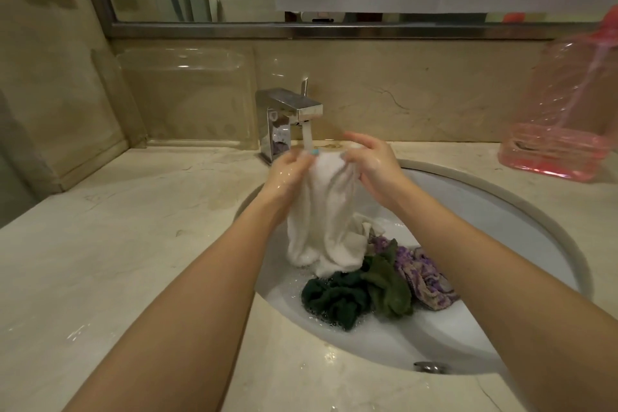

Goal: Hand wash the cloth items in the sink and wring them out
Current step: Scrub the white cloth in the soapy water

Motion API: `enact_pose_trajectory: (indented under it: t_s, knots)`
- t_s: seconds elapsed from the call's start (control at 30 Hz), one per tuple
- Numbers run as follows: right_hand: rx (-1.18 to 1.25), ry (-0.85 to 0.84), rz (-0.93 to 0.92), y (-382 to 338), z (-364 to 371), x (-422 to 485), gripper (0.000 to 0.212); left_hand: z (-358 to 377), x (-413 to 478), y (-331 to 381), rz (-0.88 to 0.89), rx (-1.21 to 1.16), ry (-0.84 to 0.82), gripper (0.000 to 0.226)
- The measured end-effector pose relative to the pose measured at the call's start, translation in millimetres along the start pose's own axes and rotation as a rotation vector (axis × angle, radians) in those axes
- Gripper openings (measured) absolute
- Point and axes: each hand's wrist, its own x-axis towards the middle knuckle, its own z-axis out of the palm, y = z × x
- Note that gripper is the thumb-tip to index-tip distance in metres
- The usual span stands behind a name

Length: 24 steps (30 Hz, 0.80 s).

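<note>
Left hand and right hand are close together, each gripping the top edge of the white cloth under the running tap. The cloth's tail hangs into the sink. The sink holds a dark green cloth, an olive cloth, a purple cloth and suds. On the counter at right, a bottle has pink liquid at its bottom.

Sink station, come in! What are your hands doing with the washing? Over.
Hands: left hand and right hand both pinch white cloth under running faucet. Waiting in sink: dark green cloth, olive cloth, purple patterned cloth. Nothing in the way.
</note>
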Motion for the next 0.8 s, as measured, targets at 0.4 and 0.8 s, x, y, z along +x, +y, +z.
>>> enact_pose_trajectory:
  t_s: [0.4,0.8]
  knots:
    - [-0.291,0.063,-0.243,-8,40,-22,0.038,22,-2,2,-0.100,0.033,0.029,0.029]
    - [-0.493,-0.213,-0.277,-1,42,-34,0.038,8,13,-1,0.011,-0.049,0.409,0.026]
